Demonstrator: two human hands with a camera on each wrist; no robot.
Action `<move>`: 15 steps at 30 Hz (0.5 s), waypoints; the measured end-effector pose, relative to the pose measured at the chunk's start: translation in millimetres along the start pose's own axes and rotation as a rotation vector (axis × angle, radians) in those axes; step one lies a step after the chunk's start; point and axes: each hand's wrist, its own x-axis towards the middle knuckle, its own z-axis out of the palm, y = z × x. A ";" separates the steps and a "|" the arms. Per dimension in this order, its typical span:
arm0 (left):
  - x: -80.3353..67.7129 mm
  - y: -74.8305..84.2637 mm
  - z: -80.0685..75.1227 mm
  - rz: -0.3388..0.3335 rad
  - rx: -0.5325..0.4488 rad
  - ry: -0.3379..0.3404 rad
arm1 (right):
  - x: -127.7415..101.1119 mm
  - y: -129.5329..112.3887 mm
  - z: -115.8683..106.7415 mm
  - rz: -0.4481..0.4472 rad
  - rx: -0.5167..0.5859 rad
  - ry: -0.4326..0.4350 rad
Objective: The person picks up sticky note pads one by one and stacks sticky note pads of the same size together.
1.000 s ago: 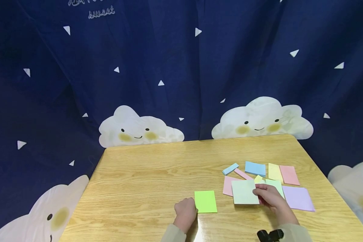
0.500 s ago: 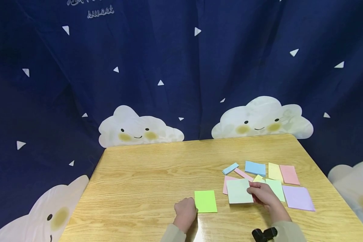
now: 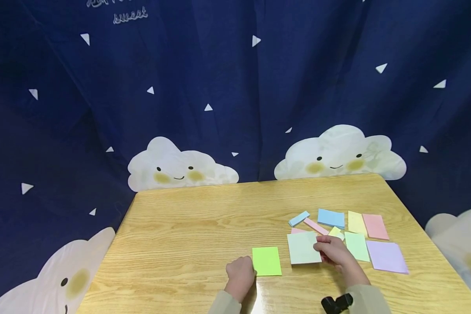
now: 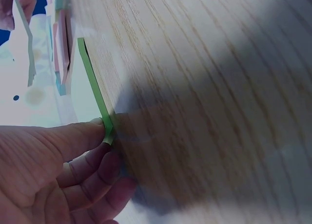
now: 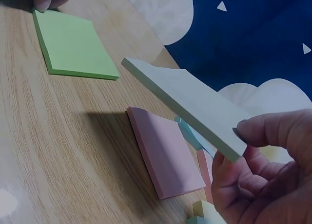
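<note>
1. The right hand (image 3: 331, 252) pinches a pale green pad (image 3: 303, 247) by its near edge, thumb on top and fingers curled beneath. The wrist view shows the pad lifted off the table (image 3: 188, 226) and tilted, above a pink pad (image 5: 165, 153).
2. The left hand (image 3: 240, 272) rests by the bright green pad (image 3: 266, 261), thumb tip pressing one corner of it and the other fingers curled under; that pad lies flat, just left of the lifted one.
3. To my eye, a pad carried this way wants a firm pinch and a level hold, so its sheets do not fan open.
4. To the right lie more pads: blue (image 3: 331, 218), yellow (image 3: 356, 223), salmon pink (image 3: 375, 226) and lilac (image 3: 387, 257).
5. A dark blue curtain (image 3: 235, 87) with cloud faces hangs behind.
</note>
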 end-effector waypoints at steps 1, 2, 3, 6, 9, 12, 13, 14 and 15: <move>-0.1 -0.1 -0.3 0.001 -0.001 -0.003 | 0.1 -0.8 0.7 0.001 -0.001 -0.001; -0.3 -0.1 -0.5 0.002 -0.002 -0.001 | 0.6 -1.3 1.3 0.000 -0.002 -0.005; -0.4 -0.1 -0.7 0.003 -0.002 -0.002 | 0.7 -1.9 1.9 0.001 -0.003 -0.006; -0.6 -0.1 -1.3 0.006 -0.001 -0.008 | 2.4 -0.9 3.0 -0.017 0.010 -0.023; -0.6 -0.3 -1.9 0.007 -0.002 -0.013 | 5.5 4.1 2.1 -0.064 0.055 -0.070; -0.8 -0.7 -2.1 0.004 -0.004 -0.015 | 7.9 6.9 3.0 -0.088 0.074 -0.100; -0.7 -0.6 -2.0 0.002 -0.006 -0.017 | 7.8 6.8 3.9 -0.080 0.071 -0.092; -0.7 -0.5 -1.9 0.000 -0.006 -0.018 | 7.6 6.2 5.1 -0.072 0.067 -0.086; -0.7 -0.3 -1.8 -0.003 -0.007 -0.019 | 7.2 5.1 6.5 -0.064 0.063 -0.077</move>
